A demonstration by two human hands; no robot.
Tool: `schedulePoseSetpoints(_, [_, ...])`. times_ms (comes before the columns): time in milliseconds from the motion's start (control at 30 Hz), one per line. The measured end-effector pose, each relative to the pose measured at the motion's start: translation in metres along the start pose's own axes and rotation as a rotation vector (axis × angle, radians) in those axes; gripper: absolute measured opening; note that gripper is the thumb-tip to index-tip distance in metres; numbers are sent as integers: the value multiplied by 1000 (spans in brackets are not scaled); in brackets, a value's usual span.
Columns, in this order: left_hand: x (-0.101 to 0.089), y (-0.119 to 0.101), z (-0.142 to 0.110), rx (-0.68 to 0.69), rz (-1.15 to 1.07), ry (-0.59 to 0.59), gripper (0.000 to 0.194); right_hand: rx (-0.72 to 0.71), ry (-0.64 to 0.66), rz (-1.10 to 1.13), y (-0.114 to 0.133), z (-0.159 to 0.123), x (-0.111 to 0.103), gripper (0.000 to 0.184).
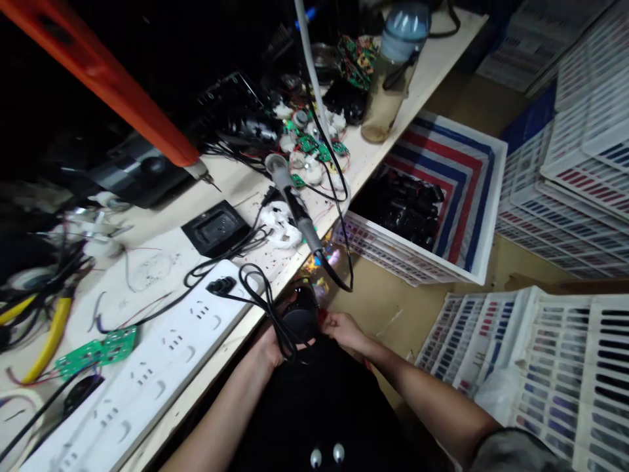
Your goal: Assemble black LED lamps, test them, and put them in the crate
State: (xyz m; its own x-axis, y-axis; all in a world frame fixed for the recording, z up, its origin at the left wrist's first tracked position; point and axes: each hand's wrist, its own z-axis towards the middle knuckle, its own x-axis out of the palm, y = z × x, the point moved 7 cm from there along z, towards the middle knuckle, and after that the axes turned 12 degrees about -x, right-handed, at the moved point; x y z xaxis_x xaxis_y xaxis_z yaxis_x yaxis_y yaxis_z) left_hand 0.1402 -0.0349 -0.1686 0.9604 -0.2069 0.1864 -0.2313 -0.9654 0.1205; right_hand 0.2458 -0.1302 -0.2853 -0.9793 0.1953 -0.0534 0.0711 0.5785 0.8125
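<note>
My left hand [275,344] is wrapped round a round black part [301,314] held just below the workbench edge, over my lap. My right hand [344,330] pinches at the right side of that same part, where a small red bit shows. A black cable [260,288] loops over the part and my left hand. A grey soldering iron [293,203] lies on the bench edge just above, its tip pointing down toward my hands.
A white power strip [147,367] lies along the bench [162,255], with green circuit boards [95,351], yellow-handled pliers [49,337], and small white parts [304,154]. A bottle [393,72] stands on the bench. A white crate [472,196] of black parts sits on the floor, empty crates beside it.
</note>
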Motion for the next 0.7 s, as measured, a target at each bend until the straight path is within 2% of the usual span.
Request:
schedulePoseSetpoints(200, [9,9,-28,68,-14,12,36,-55,-39,75,20,-4,-22,23])
schedulePoseSetpoints(333, [11,25,-47,63,-2,50,44,-108,-12,204,55,-17,-32,43])
schedulePoseSetpoints(433, [15,33,-57,121,95,60,45,-91,145,390,87,-36,-17,63])
schedulePoseSetpoints(567, [13,30,-59,285,135,33,45,79,357,829,117,-66,15,64])
schedulePoseSetpoints(633, [11,30,-55,323,126,30,50,129,395,928,125,-76,25,68])
schedulePoseSetpoints(700, [12,30,-50,340,138,30,53,162,351,961,127,-80,30,66])
